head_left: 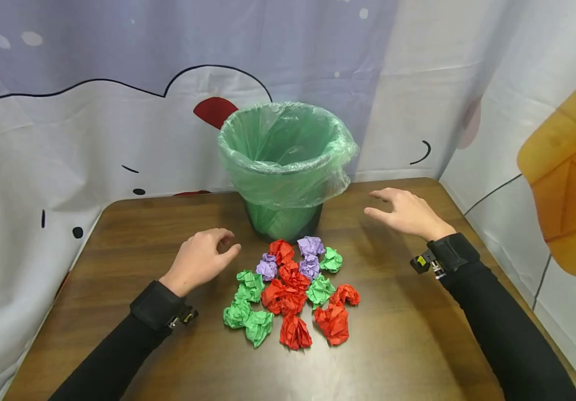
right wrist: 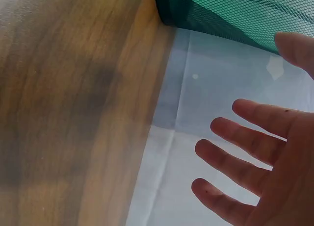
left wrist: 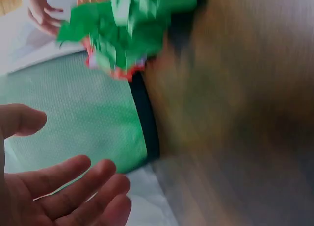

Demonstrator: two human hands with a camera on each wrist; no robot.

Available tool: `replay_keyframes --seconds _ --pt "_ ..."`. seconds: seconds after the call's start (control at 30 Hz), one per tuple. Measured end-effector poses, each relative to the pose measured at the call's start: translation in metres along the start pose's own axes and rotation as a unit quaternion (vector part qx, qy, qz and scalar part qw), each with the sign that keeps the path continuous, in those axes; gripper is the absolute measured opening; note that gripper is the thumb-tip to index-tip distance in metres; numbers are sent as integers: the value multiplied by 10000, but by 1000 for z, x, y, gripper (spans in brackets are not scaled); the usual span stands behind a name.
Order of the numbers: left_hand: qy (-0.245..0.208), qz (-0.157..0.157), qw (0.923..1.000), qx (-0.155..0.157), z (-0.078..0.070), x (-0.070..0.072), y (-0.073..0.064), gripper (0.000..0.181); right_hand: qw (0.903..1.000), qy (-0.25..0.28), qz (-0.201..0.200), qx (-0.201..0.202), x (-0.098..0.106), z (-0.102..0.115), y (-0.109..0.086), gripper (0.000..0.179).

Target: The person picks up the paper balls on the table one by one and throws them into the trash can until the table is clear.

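My left hand (head_left: 201, 258) hovers over the table left of a heap of crumpled paper balls, its fingers loosely bent and holding nothing. To the right of the bin, my right hand (head_left: 408, 213) is held above the table with fingers spread and thumb apart, touching nothing. Between the hands lie several red paper balls (head_left: 295, 332), green paper balls (head_left: 259, 327) and purple paper balls (head_left: 310, 245). Behind them stands a mesh trash bin (head_left: 282, 220) lined with a translucent green plastic bag (head_left: 288, 181). In the left wrist view, green paper (left wrist: 142, 25) shows blurred near the bin.
The brown wooden table (head_left: 398, 345) has rounded back corners. A printed curtain (head_left: 117, 133) hangs close behind the bin and along the sides. Dark wrist straps with small cameras (head_left: 424, 260) sit on both forearms.
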State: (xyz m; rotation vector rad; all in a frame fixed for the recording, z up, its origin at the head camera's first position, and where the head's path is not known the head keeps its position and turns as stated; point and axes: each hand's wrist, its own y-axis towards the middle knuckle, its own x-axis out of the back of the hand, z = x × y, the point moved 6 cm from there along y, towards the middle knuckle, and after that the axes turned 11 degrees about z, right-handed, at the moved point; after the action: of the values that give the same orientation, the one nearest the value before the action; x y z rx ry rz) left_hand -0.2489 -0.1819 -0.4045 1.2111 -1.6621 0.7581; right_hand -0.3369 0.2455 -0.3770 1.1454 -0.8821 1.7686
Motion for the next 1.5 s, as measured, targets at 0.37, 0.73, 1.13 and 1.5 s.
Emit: replay_keyframes --seconds 0.37,0.73,1.13,1.5 --pt "-164 997 9947 -204 -21 -32 -22 50 9981 86 28 603 -18 6 -4 59" --pt "-89 1262 9918 -179 -25 -48 -25 42 9965 -6 168 824 -37 15 -12 61" --pt "-853 1216 9888 -175 -24 -51 -22 26 9942 -76 64 1075 -43 22 -17 54" --pt "-1040 505 9930 -259 -17 -28 -22 25 9933 -54 166 1146 -48 25 -17 50"
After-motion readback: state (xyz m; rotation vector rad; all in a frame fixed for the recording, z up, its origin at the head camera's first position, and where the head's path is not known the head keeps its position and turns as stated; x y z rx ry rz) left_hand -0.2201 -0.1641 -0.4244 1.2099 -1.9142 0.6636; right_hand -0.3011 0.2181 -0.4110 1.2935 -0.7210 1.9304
